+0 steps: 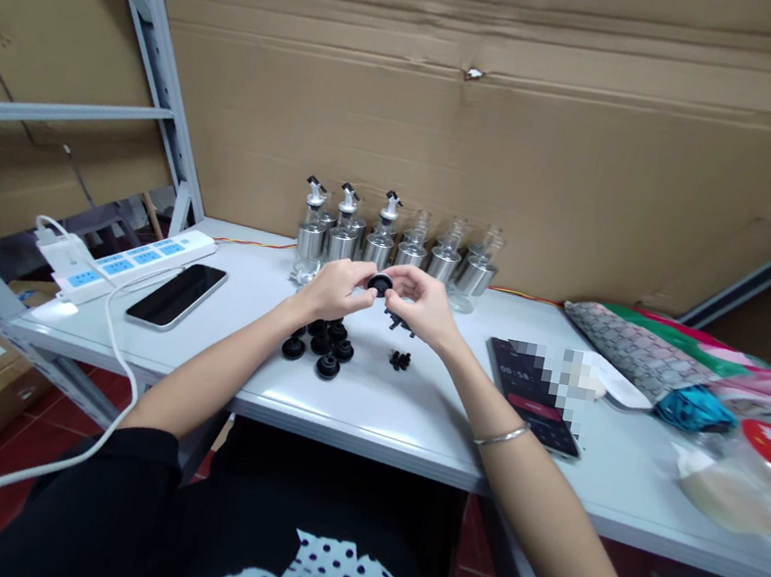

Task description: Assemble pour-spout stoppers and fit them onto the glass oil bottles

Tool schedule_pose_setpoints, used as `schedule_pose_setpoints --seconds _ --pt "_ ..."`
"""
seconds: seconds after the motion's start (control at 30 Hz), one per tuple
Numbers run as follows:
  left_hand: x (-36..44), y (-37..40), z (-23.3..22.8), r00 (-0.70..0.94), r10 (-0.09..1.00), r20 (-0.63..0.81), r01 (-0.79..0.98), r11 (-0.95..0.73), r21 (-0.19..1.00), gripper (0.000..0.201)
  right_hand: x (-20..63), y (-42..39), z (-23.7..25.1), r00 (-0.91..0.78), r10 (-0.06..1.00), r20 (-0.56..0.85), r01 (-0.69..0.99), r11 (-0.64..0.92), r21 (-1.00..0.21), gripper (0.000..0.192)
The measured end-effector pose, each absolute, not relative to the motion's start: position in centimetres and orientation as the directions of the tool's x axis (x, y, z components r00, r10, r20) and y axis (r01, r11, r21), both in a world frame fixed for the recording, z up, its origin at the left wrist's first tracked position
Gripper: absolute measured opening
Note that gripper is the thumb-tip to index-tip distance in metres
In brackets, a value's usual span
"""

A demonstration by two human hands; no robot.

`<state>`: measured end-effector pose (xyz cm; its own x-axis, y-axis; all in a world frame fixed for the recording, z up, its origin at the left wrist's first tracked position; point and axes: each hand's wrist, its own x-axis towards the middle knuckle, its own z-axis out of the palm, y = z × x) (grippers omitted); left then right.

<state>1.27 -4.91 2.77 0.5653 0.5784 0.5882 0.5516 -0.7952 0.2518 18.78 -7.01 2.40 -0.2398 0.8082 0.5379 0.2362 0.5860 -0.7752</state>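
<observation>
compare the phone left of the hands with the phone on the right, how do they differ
The left phone has a dark, blank screen; the right phone is lit, showing digits and a red bar. The left phone lies beside the white power strip, while the right phone lies near the patterned pouch. Both are dark slabs lying flat on the white table, each angled.

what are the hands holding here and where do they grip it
Both hands, left hand and right hand, pinch one small round black cap between their fingertips at its opposite edges, above the table.
</observation>
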Motion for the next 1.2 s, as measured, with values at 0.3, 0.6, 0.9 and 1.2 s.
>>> schedule_pose_setpoints --seconds 0.3,0.6,0.9,1.2 --pt "1.41 -5.05 2.86 0.556 0.578 0.598 0.556 -0.793 0.249 0.017 18.84 -7.15 2.6 -0.253 0.812 0.526 0.216 0.577 -0.788 0.02" --pt "1.71 -5.45 2.94 0.509 0.58 0.636 0.542 -0.79 0.287 0.013 18.73 -7.18 2.47 -0.227 0.799 0.558 0.281 0.602 -0.748 0.017" --pt "1.99 -5.42 3.1 0.479 0.624 0.618 0.581 -0.753 0.309 0.018 18.63 -7.45 2.53 -0.198 0.805 0.559 0.276 0.593 -0.757 0.015" --pt "1.65 -5.44 2.57 0.527 0.562 0.637 0.531 -0.803 0.27 0.019 18.53 -7.35 2.63 -0.189 0.806 0.561 0.189 0.59 -0.785 0.014"
